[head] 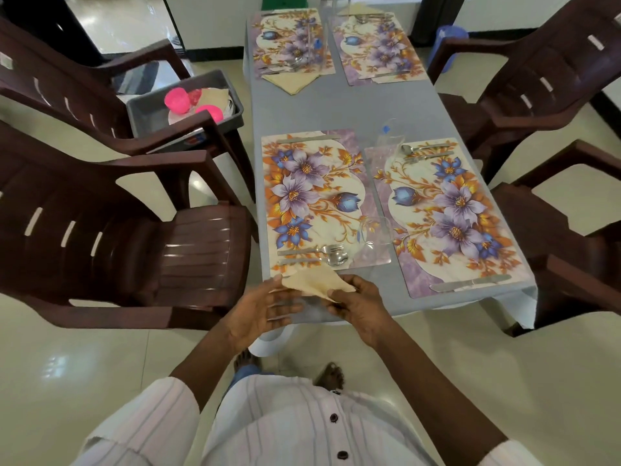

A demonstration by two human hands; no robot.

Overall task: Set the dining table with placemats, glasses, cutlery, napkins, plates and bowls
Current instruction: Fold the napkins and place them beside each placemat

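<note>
1. Pinching the near right corner of the beige napkin, the right hand holds it over the table's near edge, just below the near-left placemat.
2. The left hand, fingers straight, touches the napkin's left side without gripping.
3. The napkin looks thin, light and limp, so it will likely sag or unfold. It is best held at two corners or along a fold.
</note>
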